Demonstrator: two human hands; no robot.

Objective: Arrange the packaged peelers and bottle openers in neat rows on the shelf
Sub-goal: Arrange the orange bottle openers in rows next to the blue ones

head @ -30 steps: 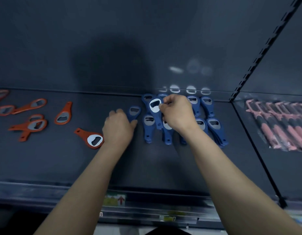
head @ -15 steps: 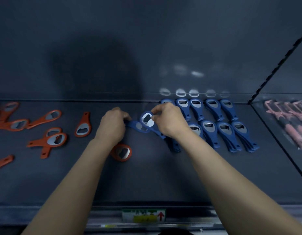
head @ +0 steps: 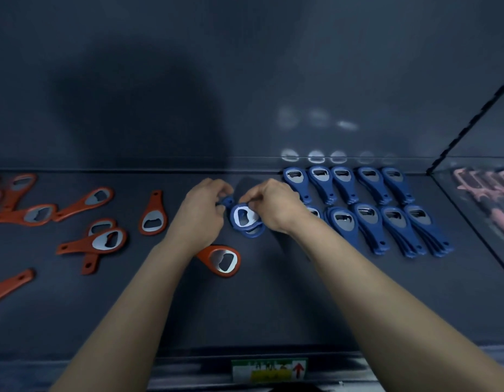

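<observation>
Left hand (head: 201,213): fingers were curled round the narrow handle end of the held blue plastic bottle openers (head: 246,220).
Right hand (head: 273,210): fingertips pinched the far rim of their rounded, metal-lined heads.
Held openers' place: between both hands, low over the dark shelf (head: 273,306); contact with it could not be told.
Blue rows (head: 386,222): at 3 o'clock from the hands, two tidy rows of matching blue openers, with the nearer row stacked.
Orange plastic bottle openers (head: 103,241): scattered at 9 o'clock, with one at 6 o'clock partly under the left wrist.
Pink peelers (head: 485,193): blurred, at far 3 o'clock beyond the divider.
</observation>
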